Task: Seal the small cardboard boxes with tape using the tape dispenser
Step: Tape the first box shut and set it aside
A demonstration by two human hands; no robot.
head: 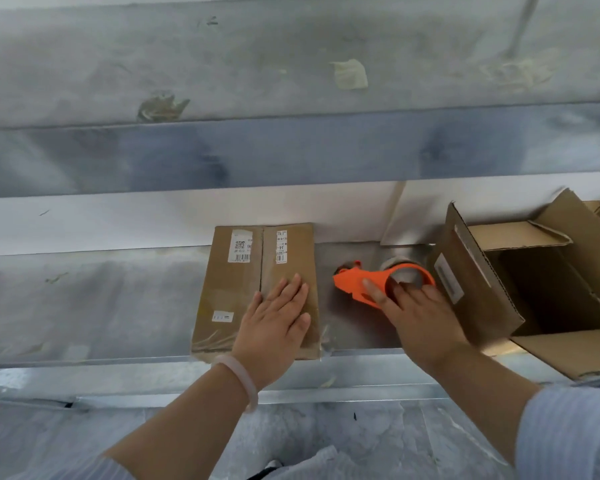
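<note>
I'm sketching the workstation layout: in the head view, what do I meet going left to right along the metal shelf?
closed cardboard box → orange tape dispenser → open cardboard box

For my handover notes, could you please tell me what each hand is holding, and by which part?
The right hand grips the orange tape dispenser at its ring end. The left hand lies flat on the closed box, holding nothing.
</note>
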